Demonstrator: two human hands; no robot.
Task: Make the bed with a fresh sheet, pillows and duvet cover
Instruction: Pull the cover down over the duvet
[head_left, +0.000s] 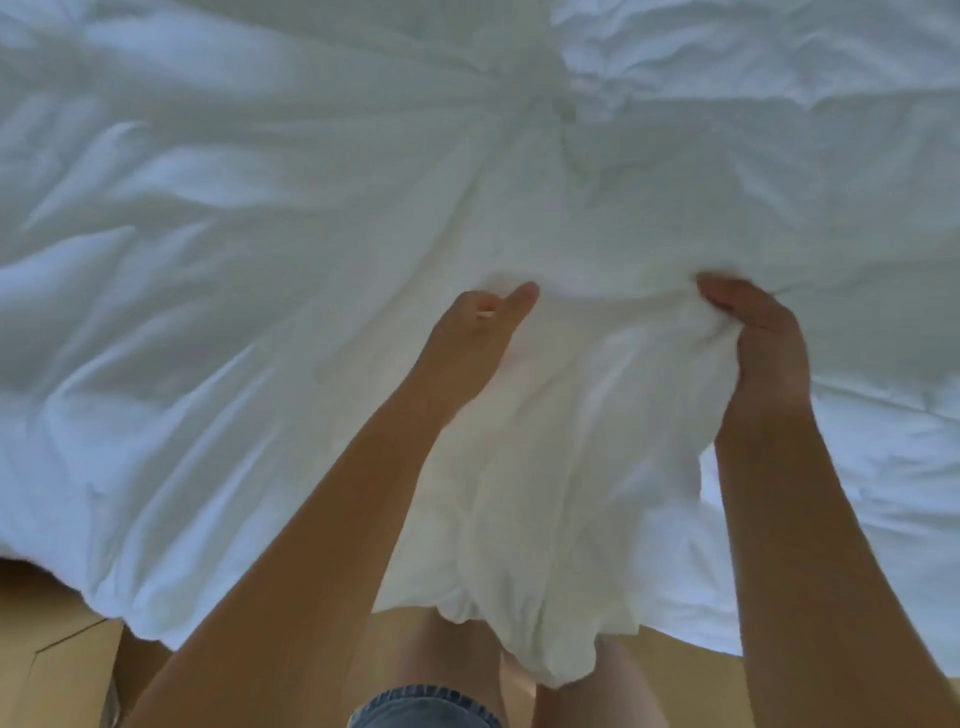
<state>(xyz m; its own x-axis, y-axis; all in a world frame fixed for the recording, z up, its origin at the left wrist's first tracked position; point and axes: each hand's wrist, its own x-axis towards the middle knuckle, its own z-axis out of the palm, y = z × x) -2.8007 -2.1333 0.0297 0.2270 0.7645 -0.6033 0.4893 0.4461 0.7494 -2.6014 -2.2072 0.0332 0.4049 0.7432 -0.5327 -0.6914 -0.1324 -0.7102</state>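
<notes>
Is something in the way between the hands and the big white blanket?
Nothing visible is in the way. The left hand and the right hand both grip the white duvet directly, with bare fingers curled into the bunched fabric near its hanging edge.

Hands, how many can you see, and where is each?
2. The left hand grips the white duvet just left of its bunched middle fold. The right hand grips it on the fold's right side. Neither is hidden.

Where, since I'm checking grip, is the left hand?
Head view: the left hand grips the rumpled white fabric duvet cover at centre, left of the right hand.
</notes>
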